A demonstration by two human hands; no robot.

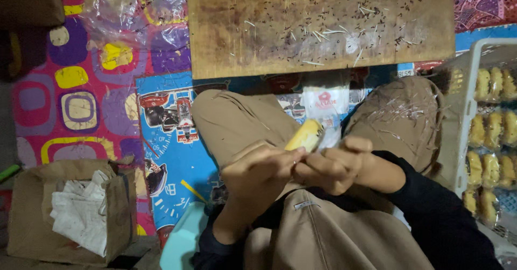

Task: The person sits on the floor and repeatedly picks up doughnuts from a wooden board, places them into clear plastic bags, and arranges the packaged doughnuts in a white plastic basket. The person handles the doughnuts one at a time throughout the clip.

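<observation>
I sit cross-legged on a patterned floor mat. My left hand (258, 174) and my right hand (335, 165) meet above my lap. Together they pinch a small yellow oblong pastry (305, 135) that sits partly inside a clear plastic wrapper (329, 137). The left fingers grip the pastry's lower end; the right fingers hold the wrapper beside it. A low wooden board (320, 25), strewn with dark crumbs and thin plastic slivers, lies in front of my knees. A stack of clear wrappers with a red mark (325, 100) rests between my knees, below the board.
A white plastic crate (463, 119) at the right holds several wrapped yellow pastries (487, 130). A brown cardboard box (32, 216) with crumpled white paper stands at the lower left. A crumpled clear plastic bag (134, 11) lies at the upper left. A pale blue object (180, 240) sits by my left leg.
</observation>
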